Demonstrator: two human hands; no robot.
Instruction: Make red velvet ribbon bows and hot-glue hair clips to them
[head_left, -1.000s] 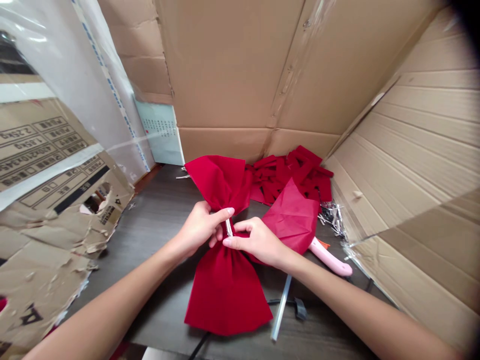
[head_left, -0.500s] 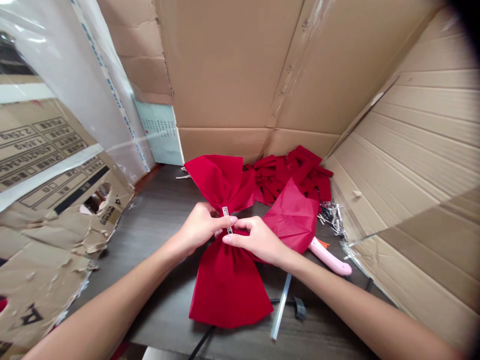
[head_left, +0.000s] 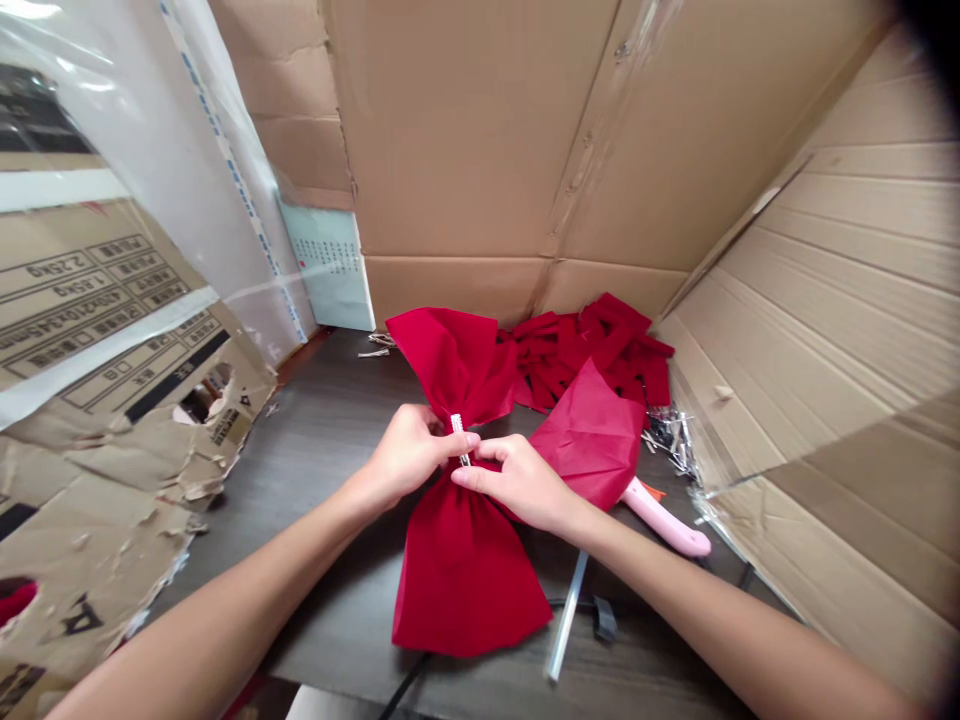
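A large red fabric bow (head_left: 469, 580) is held above the dark table, one wing toward the back wall and one toward me. Across its gathered middle lies a silver metal clip (head_left: 459, 438). My left hand (head_left: 411, 450) is closed on the bow's middle from the left, its thumb pressing on the clip. From the right, my right hand (head_left: 517, 480) pinches the same middle close to the clip's lower end; those fingertips partly hide the join. Further red fabric (head_left: 592, 440) spreads to the right, beyond my right hand, covering part of a pink-handled tool (head_left: 667, 520).
A heap of red fabric strips (head_left: 592, 345) lies at the back. Several metal clips (head_left: 675, 440) are piled by the right cardboard wall (head_left: 825, 330). A translucent stick (head_left: 568, 620) and a black cable (head_left: 405, 685) lie near the front. Torn cardboard (head_left: 97, 540) stands at left.
The whole view has shifted slightly, so everything appears a little further right. Both hands keep their hold on the bow and clip, with hardly any movement.
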